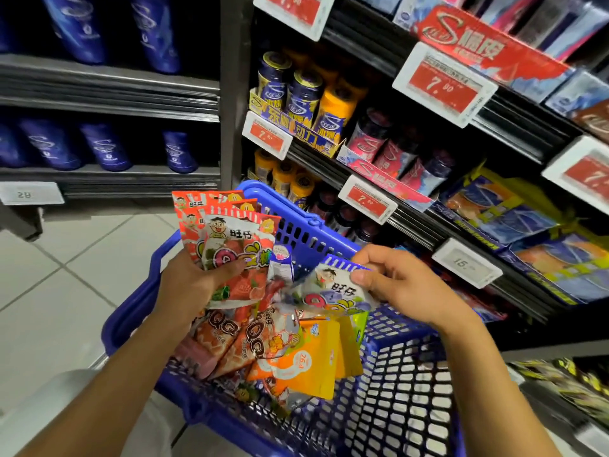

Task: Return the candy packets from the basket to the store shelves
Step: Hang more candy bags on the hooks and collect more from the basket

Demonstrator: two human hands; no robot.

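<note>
1. Stage, as I judge it: gathering, not shelving. No packet is on its way to a shelf; both hands work over the blue basket (405, 384), which sits in front of the shelves (468, 222) on the right
2. Left hand (194, 285): fingers and thumb curled round a fanned bunch of red packets (230, 239), held upright above the basket's left rim. Four packet tops can be counted in the fan; more may hide behind
3. Right hand (402, 282): thumb and fingers pinch the top edge of one white-and-blue packet (333, 291), lifted just above the heap and slightly motion-blurred
4. Left in the basket: a loose heap. Countable are roughly three orange-red QQ packets (237, 341), two yellow pouches (316, 364) overlapping, and one small pale packet (281, 263) standing behind the left hand's bunch. Others lie under these; exact total cannot be told
5. Done so far: cannot tell from this view whether any packet has already gone back; the matching candy is not visible on the shelves shown, which hold cans, bottles and boxed goods
6. Price tags: five red ones (445, 84) reading 7-something, one pale tag (466, 262) starting 15
7. Remaining, by my reckoning: nearly all of it, meaning the held bunch, the pinched single, and the heap
</note>
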